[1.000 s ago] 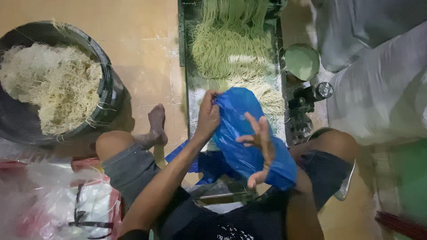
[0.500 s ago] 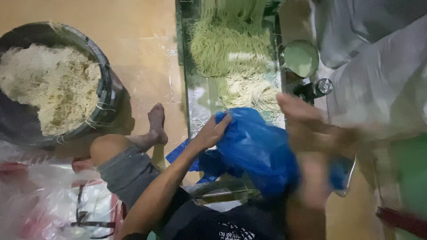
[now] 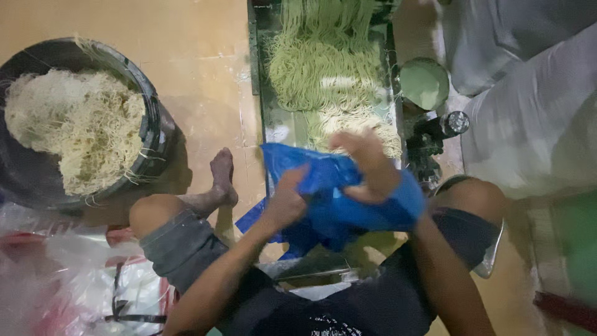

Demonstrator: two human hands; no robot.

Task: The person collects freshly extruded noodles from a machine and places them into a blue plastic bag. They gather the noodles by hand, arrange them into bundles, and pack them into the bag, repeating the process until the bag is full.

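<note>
Both hands clutch a crumpled blue plastic bag [image 3: 339, 205] at frame centre: left hand [image 3: 287, 202] pinching its edge at nine o'clock, right hand [image 3: 367, 168], blurred, gripping at one o'clock. Pale yellow noodles [image 3: 329, 68] lie on a metal tray [image 3: 256, 56] at twelve o'clock.

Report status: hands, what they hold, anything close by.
Left hand and right hand both gripping blue plastic bag. Noodles on metal tray just beyond. Black tub off left.
</note>
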